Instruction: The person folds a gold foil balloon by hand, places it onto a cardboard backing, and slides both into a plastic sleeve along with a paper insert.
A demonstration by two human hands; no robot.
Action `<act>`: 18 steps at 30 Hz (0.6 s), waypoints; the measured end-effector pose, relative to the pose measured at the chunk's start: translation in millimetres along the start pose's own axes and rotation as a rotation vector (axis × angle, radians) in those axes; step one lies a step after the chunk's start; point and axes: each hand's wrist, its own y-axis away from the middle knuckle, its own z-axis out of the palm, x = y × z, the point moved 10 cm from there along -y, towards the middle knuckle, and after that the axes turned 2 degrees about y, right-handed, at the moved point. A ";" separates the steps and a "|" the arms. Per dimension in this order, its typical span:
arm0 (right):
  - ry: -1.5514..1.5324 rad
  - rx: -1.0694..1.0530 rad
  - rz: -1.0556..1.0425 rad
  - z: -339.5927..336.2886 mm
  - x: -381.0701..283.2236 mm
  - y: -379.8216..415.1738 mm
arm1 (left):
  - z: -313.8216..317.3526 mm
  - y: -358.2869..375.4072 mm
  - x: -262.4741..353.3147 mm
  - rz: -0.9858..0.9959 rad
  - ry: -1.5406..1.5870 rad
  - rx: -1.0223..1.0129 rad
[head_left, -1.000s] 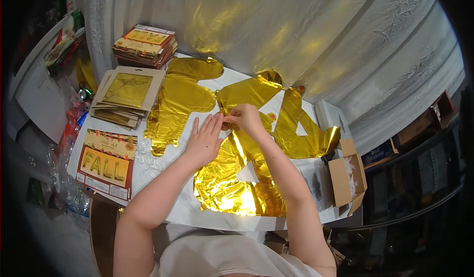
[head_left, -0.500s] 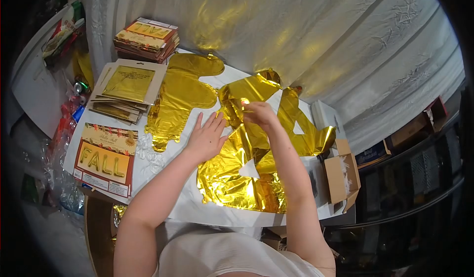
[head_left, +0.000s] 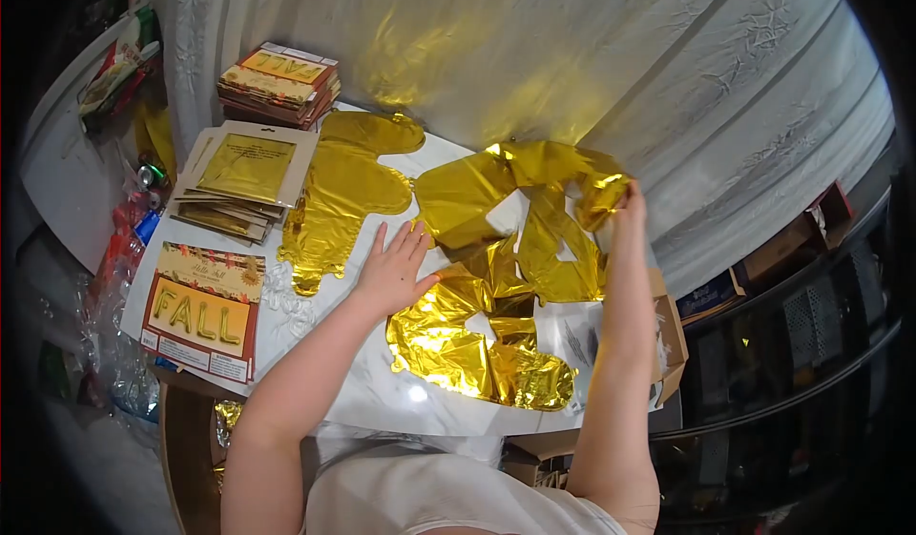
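Flat gold foil letter balloons cover much of the white table. An F-shaped balloon [head_left: 348,173] lies to the left of my left hand [head_left: 393,270]. That hand rests flat, fingers spread, beside a crinkled, shiny foil balloon [head_left: 439,335] and at its edge. At the right, my right hand [head_left: 627,203] pinches the end of another gold foil balloon [head_left: 534,168], which has a hole through it and looks like an A. This balloon stretches across the back of the table and overlaps the crinkled one, so where one ends and the other begins is hard to tell.
A stack of boxed FALL packages [head_left: 280,82] stands at the back left. In front of it lie several cards with gold foil [head_left: 243,168] and one FALL package [head_left: 205,306]. An open cardboard box [head_left: 668,330] sits at the right edge. A silvery curtain [head_left: 534,49] hangs behind.
My right hand has moved from the middle to the right, drawing the foil balloon's end along and spreading it out. My left hand has stayed nearly in place.
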 end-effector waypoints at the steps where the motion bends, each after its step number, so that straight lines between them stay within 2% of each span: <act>1: -0.022 0.067 -0.059 -28.0 -41.2 -40.4 | 0.4 -0.1 -0.4 -0.001 0.007 -0.001; 2: -0.044 0.134 -0.116 -60.0 -70.1 -80.2 | 0.7 -0.4 -1.2 -0.002 0.014 -0.004; 6: -0.019 0.215 -0.367 -18.8 -203.1 9.6 | 0.0 0.9 -0.5 0.012 0.007 -0.010; 8: 0.175 0.208 -0.656 -27.2 -270.5 28.5 | -2.0 0.0 -0.6 0.022 0.023 0.029; 9: 0.179 0.222 -0.662 -28.9 -282.1 43.7 | -10.5 1.4 2.8 0.024 0.043 0.070; 11: 0.447 0.078 -0.659 4.8 -297.9 83.8 | -19.2 0.4 10.1 0.059 0.073 0.059; 12: 0.449 0.090 -0.666 12.4 -301.0 107.3 | -20.6 -0.2 13.5 0.079 0.098 0.056; 13: 0.552 0.015 -0.585 29.7 -289.0 126.9 | -27.0 2.5 17.4 0.117 0.153 0.186; 14: 0.652 -0.061 -0.499 46.7 -273.9 147.3 | -27.3 4.0 18.9 0.127 0.154 0.182; 17: 0.681 -0.313 -0.305 91.7 -235.3 214.2 | -37.8 10.3 34.5 0.213 0.207 0.129; 18: 0.678 -0.302 -0.310 101.0 -232.8 234.1 | -44.9 9.6 38.1 0.213 0.320 0.094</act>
